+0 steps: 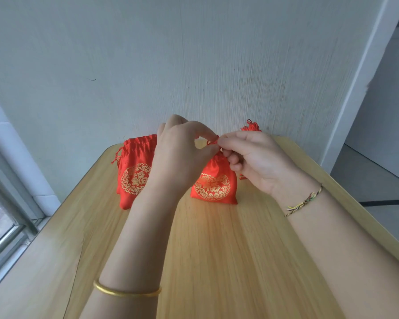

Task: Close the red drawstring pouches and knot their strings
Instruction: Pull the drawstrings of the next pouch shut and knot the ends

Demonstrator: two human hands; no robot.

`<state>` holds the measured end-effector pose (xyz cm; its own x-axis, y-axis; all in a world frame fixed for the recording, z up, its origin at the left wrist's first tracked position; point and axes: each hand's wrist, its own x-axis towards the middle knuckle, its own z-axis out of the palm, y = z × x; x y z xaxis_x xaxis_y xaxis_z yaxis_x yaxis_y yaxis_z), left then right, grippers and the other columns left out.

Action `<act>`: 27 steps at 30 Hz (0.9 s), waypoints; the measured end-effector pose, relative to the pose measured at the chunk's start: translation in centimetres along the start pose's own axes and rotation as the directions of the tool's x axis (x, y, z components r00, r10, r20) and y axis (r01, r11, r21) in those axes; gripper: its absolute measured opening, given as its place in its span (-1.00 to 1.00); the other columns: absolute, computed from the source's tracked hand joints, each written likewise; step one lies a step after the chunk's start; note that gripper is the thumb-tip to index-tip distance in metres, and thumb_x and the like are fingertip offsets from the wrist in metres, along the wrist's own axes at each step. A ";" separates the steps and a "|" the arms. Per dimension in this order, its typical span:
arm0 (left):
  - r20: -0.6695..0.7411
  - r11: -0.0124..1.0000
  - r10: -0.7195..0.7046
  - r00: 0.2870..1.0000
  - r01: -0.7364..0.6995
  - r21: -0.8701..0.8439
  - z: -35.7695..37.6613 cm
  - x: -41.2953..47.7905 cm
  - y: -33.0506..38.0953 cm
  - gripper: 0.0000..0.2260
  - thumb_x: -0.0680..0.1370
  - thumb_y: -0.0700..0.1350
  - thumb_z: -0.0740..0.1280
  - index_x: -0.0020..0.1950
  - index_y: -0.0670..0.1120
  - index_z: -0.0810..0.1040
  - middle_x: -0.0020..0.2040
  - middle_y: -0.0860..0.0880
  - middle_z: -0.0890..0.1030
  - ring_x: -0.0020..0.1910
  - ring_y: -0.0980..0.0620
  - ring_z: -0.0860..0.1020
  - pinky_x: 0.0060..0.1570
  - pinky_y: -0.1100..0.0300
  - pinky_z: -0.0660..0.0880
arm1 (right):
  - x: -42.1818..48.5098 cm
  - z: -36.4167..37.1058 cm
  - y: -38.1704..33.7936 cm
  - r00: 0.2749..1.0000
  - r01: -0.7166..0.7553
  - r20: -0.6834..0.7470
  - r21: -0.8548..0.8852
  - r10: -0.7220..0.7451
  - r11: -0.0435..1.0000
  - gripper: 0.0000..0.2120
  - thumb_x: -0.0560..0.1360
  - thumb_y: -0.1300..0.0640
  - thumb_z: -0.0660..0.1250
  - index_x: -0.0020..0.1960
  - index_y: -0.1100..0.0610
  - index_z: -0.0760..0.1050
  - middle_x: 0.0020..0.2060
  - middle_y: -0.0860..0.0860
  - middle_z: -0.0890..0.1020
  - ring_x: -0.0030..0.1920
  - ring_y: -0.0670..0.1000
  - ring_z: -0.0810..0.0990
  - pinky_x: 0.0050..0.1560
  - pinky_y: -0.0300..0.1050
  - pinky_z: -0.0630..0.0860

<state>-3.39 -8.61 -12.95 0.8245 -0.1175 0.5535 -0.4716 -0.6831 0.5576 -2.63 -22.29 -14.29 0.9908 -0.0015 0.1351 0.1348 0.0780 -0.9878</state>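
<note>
A red pouch with a gold round pattern stands upright at the table's middle, its neck gathered tight. Above that neck, my left hand and my right hand both pinch its red drawstring between thumb and fingertips. A second red pouch with the same pattern stands to the left, its top loosely gathered and its string ends hanging at its left side. Behind my right hand the knotted top of a third red pouch peeks out; the rest of it is hidden.
The wooden table runs from the near edge to a pale wall. A window frame lies along the left side. The table's right edge drops to a grey floor.
</note>
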 end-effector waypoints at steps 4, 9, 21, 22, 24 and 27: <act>-0.022 0.999 -0.008 1.000 0.007 -0.042 0.2 0.1 -0.4 -0.94 0.43 -0.06 0.44 -0.13 0.06 0.60 -0.08 0.02 0.43 0.05 -0.02 0.45 0.09 0.11 0.41 | 0.0 -0.2 0.0 0.999 0.016 0.050 0.011 -0.017 1.000 -0.86 0.47 0.29 0.32 -0.25 0.18 0.51 -0.45 0.00 0.42 -0.47 -0.11 0.32 -0.50 -0.32 0.25; -0.022 0.989 -0.051 0.998 0.047 -0.137 0.1 0.4 -0.8 -0.94 0.45 -0.11 0.42 -0.20 -0.05 0.59 -0.19 -0.02 0.55 -0.21 0.07 0.48 -0.19 0.21 0.40 | 0.5 -1.2 0.3 0.988 0.121 -0.071 -0.193 -0.137 0.974 -0.87 0.46 0.25 0.36 -0.26 0.13 0.53 -0.46 -0.02 0.41 -0.44 -0.07 0.31 -0.42 -0.22 0.24; 0.111 0.958 -0.170 0.979 0.191 -0.215 0.2 -0.1 -1.0 -0.92 0.51 -0.17 0.32 -0.14 -0.16 0.55 -0.30 0.03 0.56 -0.38 0.16 0.45 -0.31 0.21 0.44 | 1.5 -2.6 3.0 0.982 0.043 -0.161 -0.316 -0.098 0.948 -0.82 0.53 0.24 0.27 -0.22 0.06 0.52 -0.34 -0.03 0.51 -0.35 -0.08 0.48 -0.33 -0.21 0.40; 0.099 0.943 -0.196 0.976 0.215 -0.255 0.1 -0.1 -1.1 -0.92 0.51 -0.18 0.32 -0.14 -0.17 0.55 -0.29 0.00 0.59 -0.35 0.12 0.48 -0.23 0.11 0.49 | 1.5 -2.6 3.0 0.988 0.020 -0.140 -0.281 -0.062 0.960 -0.84 0.54 0.22 0.24 -0.16 0.04 0.51 -0.27 -0.04 0.52 -0.31 -0.05 0.54 -0.32 -0.18 0.43; 0.067 0.919 -0.237 0.969 0.246 -0.307 0.1 0.0 -1.2 -0.91 0.51 -0.19 0.30 -0.15 -0.19 0.55 -0.29 -0.04 0.61 -0.33 0.08 0.52 -0.16 0.04 0.54 | 1.6 -2.4 2.6 0.991 -0.040 -0.135 -0.260 0.005 0.965 -0.88 0.56 0.18 0.20 -0.10 0.02 0.47 -0.18 -0.05 0.52 -0.27 0.01 0.61 -0.30 -0.09 0.44; 0.042 0.881 -0.279 0.959 0.273 -0.387 0.2 0.1 -1.3 -0.88 0.51 -0.22 0.31 -0.21 -0.20 0.55 -0.34 -0.03 0.59 -0.37 0.09 0.51 -0.19 0.11 0.51 | 1.1 -2.6 1.5 0.990 -0.118 -0.114 -0.322 0.085 0.940 -0.91 0.52 0.04 0.25 -0.11 0.06 0.45 -0.12 0.01 0.54 -0.37 -0.01 0.59 -0.42 -0.15 0.33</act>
<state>-2.64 -7.87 -13.72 0.9358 0.0476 0.3493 -0.3110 -0.3553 0.8815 -1.28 -24.73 -15.81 0.9933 -0.1085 0.0408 0.0129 -0.2471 -0.9689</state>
